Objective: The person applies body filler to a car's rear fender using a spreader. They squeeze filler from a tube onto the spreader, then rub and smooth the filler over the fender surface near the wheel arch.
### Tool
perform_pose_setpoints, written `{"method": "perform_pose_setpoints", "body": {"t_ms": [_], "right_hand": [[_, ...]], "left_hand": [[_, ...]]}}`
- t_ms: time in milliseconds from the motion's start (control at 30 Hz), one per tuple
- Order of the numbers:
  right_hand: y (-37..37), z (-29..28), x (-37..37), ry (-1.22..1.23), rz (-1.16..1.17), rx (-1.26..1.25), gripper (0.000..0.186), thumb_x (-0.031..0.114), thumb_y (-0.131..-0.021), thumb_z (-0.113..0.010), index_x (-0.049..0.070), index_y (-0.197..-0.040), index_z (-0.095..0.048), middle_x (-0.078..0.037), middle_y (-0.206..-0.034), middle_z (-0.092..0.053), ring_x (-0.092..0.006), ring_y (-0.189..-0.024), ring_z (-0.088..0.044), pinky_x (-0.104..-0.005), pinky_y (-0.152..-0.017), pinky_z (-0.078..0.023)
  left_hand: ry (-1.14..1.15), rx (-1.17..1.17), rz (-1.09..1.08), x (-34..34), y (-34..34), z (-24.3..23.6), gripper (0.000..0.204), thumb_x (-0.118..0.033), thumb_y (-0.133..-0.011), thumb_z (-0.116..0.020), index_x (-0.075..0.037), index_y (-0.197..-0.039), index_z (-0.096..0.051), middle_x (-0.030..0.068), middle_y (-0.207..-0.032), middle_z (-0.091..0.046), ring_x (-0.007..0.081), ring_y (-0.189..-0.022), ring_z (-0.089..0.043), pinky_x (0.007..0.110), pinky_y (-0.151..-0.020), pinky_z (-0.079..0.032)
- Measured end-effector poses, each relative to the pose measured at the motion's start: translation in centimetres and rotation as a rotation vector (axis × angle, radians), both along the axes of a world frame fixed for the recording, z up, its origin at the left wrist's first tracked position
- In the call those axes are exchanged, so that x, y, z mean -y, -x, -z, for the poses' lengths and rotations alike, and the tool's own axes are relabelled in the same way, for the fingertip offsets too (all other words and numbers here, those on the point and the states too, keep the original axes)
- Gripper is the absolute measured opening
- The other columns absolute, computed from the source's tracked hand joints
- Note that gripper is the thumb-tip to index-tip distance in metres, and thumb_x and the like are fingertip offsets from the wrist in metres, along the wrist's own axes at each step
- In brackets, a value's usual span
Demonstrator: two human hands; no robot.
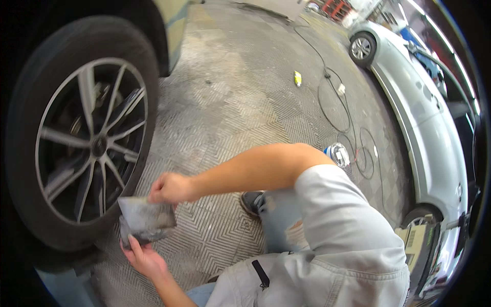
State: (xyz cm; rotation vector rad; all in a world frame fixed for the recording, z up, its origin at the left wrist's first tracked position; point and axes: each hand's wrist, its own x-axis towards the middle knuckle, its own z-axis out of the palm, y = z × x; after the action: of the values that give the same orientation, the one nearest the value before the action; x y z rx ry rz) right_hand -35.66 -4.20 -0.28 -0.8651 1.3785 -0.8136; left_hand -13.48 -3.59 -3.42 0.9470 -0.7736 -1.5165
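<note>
Evidently, the grey-smeared flat sheet lies between both hands, in front of the car tyre, its long axis unclear. The left hand is nearer its lower edge, thumb and fingers clamped on it; the right hand's fingers bunch together at the upper edge, their hold hidden. Rightward stands a blue-sided can, contents indiscernible; farther off lies a yellow-green bottle.

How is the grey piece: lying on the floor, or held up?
Held up: the left hand grips the grey piece at its lower edge, and the right hand is at its upper edge.
</note>
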Motion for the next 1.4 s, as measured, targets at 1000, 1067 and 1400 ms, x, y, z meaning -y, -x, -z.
{"method": "perform_pose_setpoints", "body": {"t_ms": [1000, 1067, 1400], "right_hand": [[70.4, 23.1, -24.3, -0.719, 0.948, -1.069, 0.054, 0.021, -0.078, -0.058, 0.011, -0.130, -0.047, -0.022, -0.132, -0.044, -0.0360, -0.120, -0.046, -0.0402, -0.100, -0.040], [71.9, 23.2, -23.7, -0.731, 0.944, -1.058, 0.058, 0.025, -0.079, -0.060, 0.012, -0.133, -0.045, -0.021, -0.135, -0.040, -0.0359, -0.122, -0.043, -0.0403, -0.101, -0.038], [78.5, 26.4, -23.0, -0.964, 0.775, -1.050, 0.068, 0.043, -0.080, -0.051, 0.029, -0.143, -0.030, -0.015, -0.147, -0.028, -0.0347, -0.134, -0.030, -0.0501, -0.108, -0.027]], "left_hand": [[-0.725, 0.843, 0.314, -3.6, 6.3, 2.5, 0.023, -0.020, -0.091, -0.055, -0.001, -0.102, -0.062, 0.0065, -0.094, -0.063, 0.0188, -0.088, -0.059, 0.030, -0.078, -0.049], [-0.943, 0.809, 0.183, -2.6, 7.5, 0.7, 0.022, -0.021, -0.091, -0.055, -0.002, -0.100, -0.062, 0.0059, -0.093, -0.063, 0.0177, -0.086, -0.059, 0.029, -0.073, -0.049], [-0.848, 1.282, 0.093, 0.1, 8.7, -3.5, 0.021, -0.022, -0.087, -0.056, -0.004, -0.078, -0.059, 0.0069, -0.061, -0.056, 0.0156, -0.046, -0.051, 0.029, -0.039, -0.039]]}}
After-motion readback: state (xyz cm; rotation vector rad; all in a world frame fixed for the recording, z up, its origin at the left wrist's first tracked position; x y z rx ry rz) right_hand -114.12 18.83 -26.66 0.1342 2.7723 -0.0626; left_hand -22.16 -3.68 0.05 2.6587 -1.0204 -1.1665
